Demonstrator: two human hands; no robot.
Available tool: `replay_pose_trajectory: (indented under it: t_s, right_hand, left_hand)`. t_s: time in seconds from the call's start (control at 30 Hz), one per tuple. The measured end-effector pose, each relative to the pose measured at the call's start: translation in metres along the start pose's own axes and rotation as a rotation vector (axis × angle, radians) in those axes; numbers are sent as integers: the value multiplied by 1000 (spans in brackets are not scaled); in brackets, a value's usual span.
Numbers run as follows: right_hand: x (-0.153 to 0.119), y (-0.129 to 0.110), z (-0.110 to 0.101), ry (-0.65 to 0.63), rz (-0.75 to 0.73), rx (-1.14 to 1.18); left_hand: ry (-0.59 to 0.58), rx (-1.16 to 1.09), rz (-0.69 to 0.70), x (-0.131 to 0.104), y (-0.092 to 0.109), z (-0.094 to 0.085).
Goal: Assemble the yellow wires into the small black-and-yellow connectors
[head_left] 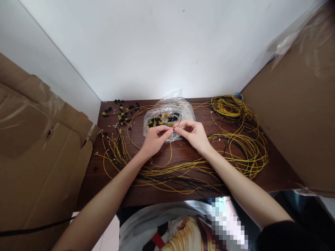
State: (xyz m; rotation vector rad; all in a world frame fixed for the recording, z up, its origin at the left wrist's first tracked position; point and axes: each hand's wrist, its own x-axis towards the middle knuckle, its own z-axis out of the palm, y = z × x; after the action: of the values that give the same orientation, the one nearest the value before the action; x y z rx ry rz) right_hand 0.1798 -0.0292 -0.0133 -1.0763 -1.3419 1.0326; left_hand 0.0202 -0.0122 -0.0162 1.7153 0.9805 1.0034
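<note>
My left hand (157,138) and my right hand (192,132) meet above the middle of the brown table, thumbs and forefingers pinched. Between the fingertips is the end of a thin yellow wire (171,153), which loops down below my left hand. A dark thin strand arcs by the right fingertips; the exact point they grip is too small to make out. Just behind the hands lies an open clear plastic bag (187,111) holding several small black and yellow connectors (163,120). My hands partly hide the bag's front.
Loose black and yellow parts (123,116) lie at the back left. Long yellow and black wires (157,171) run across the front, their ends at left. A coil of yellow wire (227,106) sits back right. Cardboard (295,104) flanks the table, with a white wall (162,48) behind.
</note>
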Motion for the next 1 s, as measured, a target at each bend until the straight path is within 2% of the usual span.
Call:
replay_pose_trajectory:
  t_s: [0.27, 0.77, 1.0]
  right_hand:
    - [0, 3, -1, 46, 98, 143]
    - [0, 0, 0, 51, 30, 27]
    - [0, 2, 1, 123, 38, 76]
  left_hand:
    - [9, 9, -28, -1, -1, 1]
    - [5, -23, -26, 0, 2, 3]
    - [-12, -155, -80, 0, 3, 1]
